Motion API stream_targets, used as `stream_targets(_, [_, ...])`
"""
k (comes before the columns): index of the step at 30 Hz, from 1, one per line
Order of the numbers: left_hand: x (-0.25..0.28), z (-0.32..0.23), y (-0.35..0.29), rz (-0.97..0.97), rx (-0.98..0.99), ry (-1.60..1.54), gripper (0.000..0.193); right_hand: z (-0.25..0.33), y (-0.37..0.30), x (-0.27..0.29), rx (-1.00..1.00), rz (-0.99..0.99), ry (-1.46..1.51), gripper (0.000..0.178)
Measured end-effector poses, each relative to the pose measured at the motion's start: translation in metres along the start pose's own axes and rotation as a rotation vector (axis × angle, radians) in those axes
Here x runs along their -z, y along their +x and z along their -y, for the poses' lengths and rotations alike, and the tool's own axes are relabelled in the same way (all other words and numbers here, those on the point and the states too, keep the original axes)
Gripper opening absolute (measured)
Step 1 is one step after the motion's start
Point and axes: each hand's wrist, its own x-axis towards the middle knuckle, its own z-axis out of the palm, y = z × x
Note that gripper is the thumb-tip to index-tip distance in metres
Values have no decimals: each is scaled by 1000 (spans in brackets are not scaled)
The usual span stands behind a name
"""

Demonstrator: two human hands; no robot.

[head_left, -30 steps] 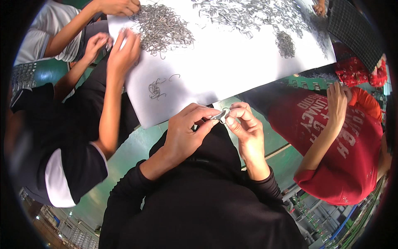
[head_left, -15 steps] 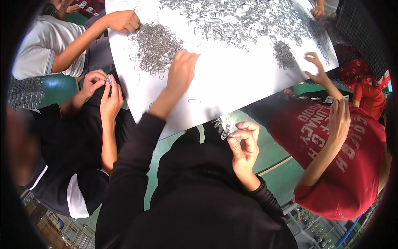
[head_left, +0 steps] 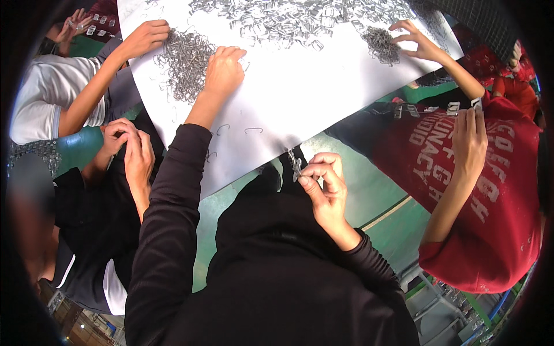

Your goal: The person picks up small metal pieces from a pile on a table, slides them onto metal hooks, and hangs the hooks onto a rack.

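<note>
My left hand [head_left: 224,74] reaches over the white table, at the right edge of a heap of thin wire hooks [head_left: 183,66]. Its fingers are curled together, and whatever they may grip is hidden. My right hand [head_left: 328,195], off the near edge of the table, pinches a short string of small linked metal pieces [head_left: 295,164] between thumb and fingers. The string points up toward the table edge. Loose single wire hooks [head_left: 253,130] lie on the tabletop near my left forearm.
A large pile of flat metal buckles [head_left: 277,23] covers the far part of the white table [head_left: 300,86]. A smaller hook heap [head_left: 381,45] lies right, touched by the hand of a person in red [head_left: 461,190]. Co-workers sit at left, one's hand [head_left: 147,39] at the hooks.
My left hand has drawn back left against the hook heap. My right hand, still holding the string, sits slightly higher and further left. The red-clad person's hand has reached the small heap.
</note>
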Motion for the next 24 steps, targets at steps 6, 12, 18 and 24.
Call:
stream_targets(6, [-3, 14, 0, 180, -162, 103, 21, 3, -1, -3, 13, -66, 31, 8])
stream_targets(12, [29, -13, 8, 78, 140, -292, 21, 10, -4, -4, 74, -106, 21, 8])
stream_targets(18, [81, -102, -90, 241, 327, -1121, 19, 1, -13, -15, 63, -90, 31, 10])
stream_targets(24, [137, -146, -113, 355, 396, -1167, 23, 1, -11, -23, 29, -102, 70, 10])
